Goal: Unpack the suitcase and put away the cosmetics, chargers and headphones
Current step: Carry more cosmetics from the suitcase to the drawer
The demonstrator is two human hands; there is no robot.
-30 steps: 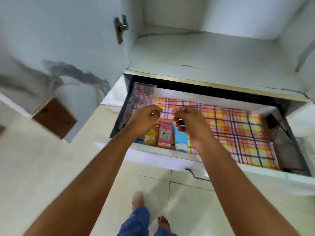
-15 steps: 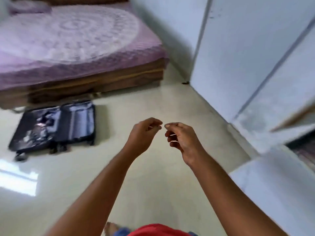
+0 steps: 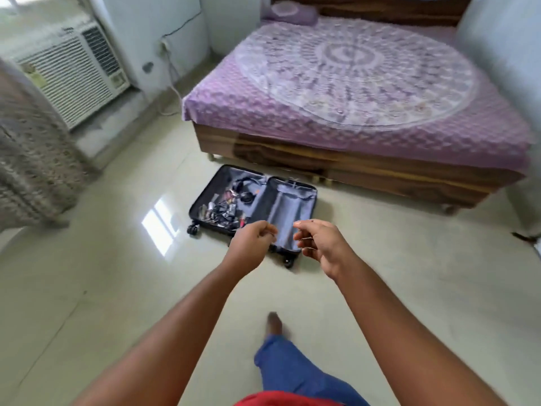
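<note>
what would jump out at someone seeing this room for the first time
The big bed with its purple patterned cover fills the upper right. On the shiny floor just in front of it lies an open suitcase, its left half cluttered with headphones and small items, its right half bare lining. Nearest the camera, the left hand and right hand reach forward, fingers loosely curled and holding nothing.

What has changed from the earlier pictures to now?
The view has turned from the open drawer of cosmetics to the open black suitcase on the floor beside the purple-covered bed. The left hand and right hand left the drawer. Both hands stay loosely curled and hold nothing.
</note>
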